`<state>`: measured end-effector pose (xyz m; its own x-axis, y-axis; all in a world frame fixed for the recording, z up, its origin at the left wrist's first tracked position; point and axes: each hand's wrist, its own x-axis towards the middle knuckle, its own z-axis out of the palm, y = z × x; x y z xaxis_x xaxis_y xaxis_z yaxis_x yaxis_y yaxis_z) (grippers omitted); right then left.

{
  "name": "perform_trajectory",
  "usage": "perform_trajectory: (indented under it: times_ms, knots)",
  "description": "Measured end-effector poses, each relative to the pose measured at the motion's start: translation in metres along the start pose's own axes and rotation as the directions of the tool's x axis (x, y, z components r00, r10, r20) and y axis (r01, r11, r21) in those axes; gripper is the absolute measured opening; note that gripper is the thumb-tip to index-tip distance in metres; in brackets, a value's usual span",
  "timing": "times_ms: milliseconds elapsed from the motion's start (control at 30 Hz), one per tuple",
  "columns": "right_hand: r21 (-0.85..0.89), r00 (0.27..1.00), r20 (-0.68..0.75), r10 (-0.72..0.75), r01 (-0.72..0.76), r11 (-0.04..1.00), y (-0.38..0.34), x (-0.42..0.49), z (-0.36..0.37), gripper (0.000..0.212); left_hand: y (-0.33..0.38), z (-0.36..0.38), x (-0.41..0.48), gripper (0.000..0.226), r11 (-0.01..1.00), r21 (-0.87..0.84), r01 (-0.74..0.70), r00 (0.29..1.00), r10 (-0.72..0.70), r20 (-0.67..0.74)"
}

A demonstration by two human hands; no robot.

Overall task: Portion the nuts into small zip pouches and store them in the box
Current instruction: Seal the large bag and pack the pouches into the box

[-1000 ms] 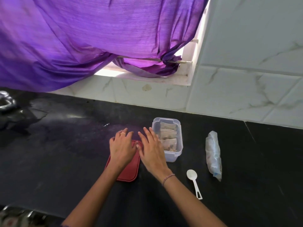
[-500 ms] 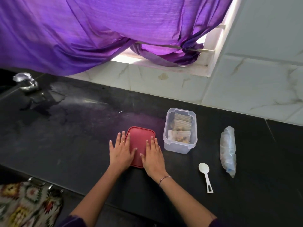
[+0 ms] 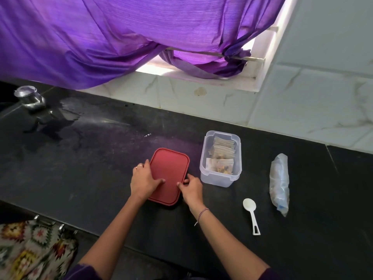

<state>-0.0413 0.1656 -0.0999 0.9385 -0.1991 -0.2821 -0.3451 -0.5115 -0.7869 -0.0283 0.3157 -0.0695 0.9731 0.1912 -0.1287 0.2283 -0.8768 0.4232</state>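
Note:
A red rectangular lid (image 3: pixel 169 172) lies flat on the black counter (image 3: pixel 101 158). My left hand (image 3: pixel 144 179) grips its left edge, thumb on top. My right hand (image 3: pixel 191 187) pinches its right near edge with curled fingers. Just right of the lid stands a clear plastic box (image 3: pixel 221 177), uncovered, holding several small zip pouches (image 3: pixel 222 156) of nuts set upright in a row.
A white plastic spoon (image 3: pixel 251 212) lies right of my right wrist. A crumpled clear plastic bag (image 3: pixel 279 182) lies further right. A steel pot (image 3: pixel 30 97) stands at the far left by a wet patch. Purple curtain (image 3: pixel 121 37) hangs over the tiled wall.
Both hands went from lying flat on the lid to gripping its left and right edges. The view has shifted, so everything sits further right and lower in frame.

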Motion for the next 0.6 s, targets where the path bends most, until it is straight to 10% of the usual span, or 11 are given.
perform_trajectory:
  times_ms: [333,600]
  knots:
    - [0.549,0.997,0.025,0.076,-0.077,0.833,-0.030,-0.001,-0.023,0.026,0.010,-0.057,0.005,0.096,0.985,-0.172,-0.031,0.990,0.007,-0.138]
    - [0.575,0.975,-0.216,-0.053,0.171,0.800,-0.056,-0.001,-0.077,0.023,0.059,-0.086,0.002,0.055,0.905,-0.375,-0.201,0.932,0.059,-0.358]
